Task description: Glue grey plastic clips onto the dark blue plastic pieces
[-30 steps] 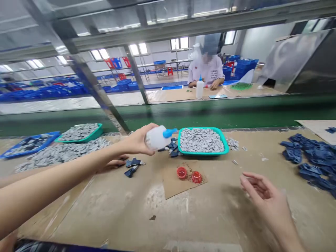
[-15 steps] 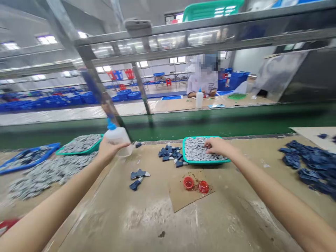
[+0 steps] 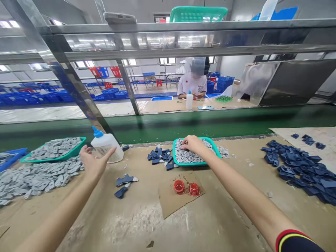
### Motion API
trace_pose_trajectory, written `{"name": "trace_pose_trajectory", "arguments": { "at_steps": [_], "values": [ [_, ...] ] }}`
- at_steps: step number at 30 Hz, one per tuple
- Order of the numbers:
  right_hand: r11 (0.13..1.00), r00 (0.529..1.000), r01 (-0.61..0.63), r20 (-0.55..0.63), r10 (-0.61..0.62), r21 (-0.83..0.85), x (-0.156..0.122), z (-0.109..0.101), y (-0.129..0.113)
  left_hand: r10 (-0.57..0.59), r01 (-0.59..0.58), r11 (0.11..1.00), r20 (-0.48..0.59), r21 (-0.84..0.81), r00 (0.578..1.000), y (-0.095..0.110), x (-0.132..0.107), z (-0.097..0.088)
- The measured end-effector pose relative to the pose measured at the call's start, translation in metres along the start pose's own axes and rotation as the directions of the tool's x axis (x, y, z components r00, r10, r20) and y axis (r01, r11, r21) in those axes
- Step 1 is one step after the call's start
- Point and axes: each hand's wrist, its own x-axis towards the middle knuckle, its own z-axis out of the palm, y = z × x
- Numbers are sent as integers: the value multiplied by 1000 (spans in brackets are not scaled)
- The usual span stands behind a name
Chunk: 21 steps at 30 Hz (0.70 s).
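Observation:
My left hand (image 3: 95,161) is beside a translucent squeeze bottle (image 3: 109,146) with a blue nozzle cap. Its fingers and thumb are spread, and the thumb overlaps the bottle's front; the bottle tilts slightly near the table's back edge. My right hand (image 3: 193,144) reaches into a green basket (image 3: 175,159) full of small grey pieces (image 3: 189,156). Its fingers are bent together at the pieces, and whatever is between the tips is hidden. Nearer to me, two red cups (image 3: 179,187) holding clear liquid sit on a cardboard scrap (image 3: 168,203).
Dark blue pieces (image 3: 159,155) lie left of the basket, with a few more (image 3: 124,182) nearer. A large dark blue heap (image 3: 301,168) is at right, a grey heap (image 3: 42,176) at left. A metal frame (image 3: 78,94) stands behind; a co-worker (image 3: 193,84) sits across the green strip.
The view has turned right and steadied. My left hand's fingers have come apart from around the bottle. My right hand has moved left within the basket, its fingers drawn closer together.

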Motion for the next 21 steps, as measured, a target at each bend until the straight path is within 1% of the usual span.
{"name": "trace_pose_trajectory", "arguments": {
  "at_steps": [1,2,3,4,5,6,7,8,9,11,13,14,16,18,21],
  "values": [
    [1000,1000,-16,-8,17,8,2,4,-2,-43,50,998,-164,39,986,9,-6,-2],
    [999,999,-26,-19,27,18,2,8,-4,-65,92,994,-328,67,942,19,-12,-3],
    [999,999,-30,-33,31,31,2,11,-6,-42,77,993,-359,85,932,31,-17,-2],
    [999,998,-27,-50,29,48,1,13,-6,0,31,995,-293,99,956,43,-20,0],
    [998,997,-21,-70,26,65,-1,14,-7,64,-53,995,-136,84,989,54,-21,6],
    [996,995,-15,-92,23,84,-4,14,-6,136,-138,989,40,49,990,64,-21,13],
    [995,993,-11,-118,23,104,-8,13,-5,189,-195,981,164,20,968,73,-19,23],
    [992,989,-8,-145,26,123,-14,11,-2,232,-238,971,267,-11,935,80,-16,34],
    [990,984,-5,-173,30,143,-21,8,1,262,-265,964,345,-41,901,85,-12,45],
    [986,974,0,-224,38,169,-40,0,10,285,-274,958,449,-91,847,91,-2,68],
    [977,958,-3,-280,64,213,-65,-6,21,278,-240,961,515,-139,811,94,8,84],
    [965,949,-4,-304,87,262,-80,-8,26,270,-214,963,537,-165,800,95,12,89],
    [907,939,-1,-311,146,422,-110,-9,36,249,-149,964,547,-221,799,97,16,91],
    [794,946,-20,-245,211,608,-140,-4,43,219,-75,956,520,-282,826,100,12,83],
    [587,940,-107,-111,322,802,-177,8,47,162,28,927,465,-375,870,113,-12,60]
  ]
}}
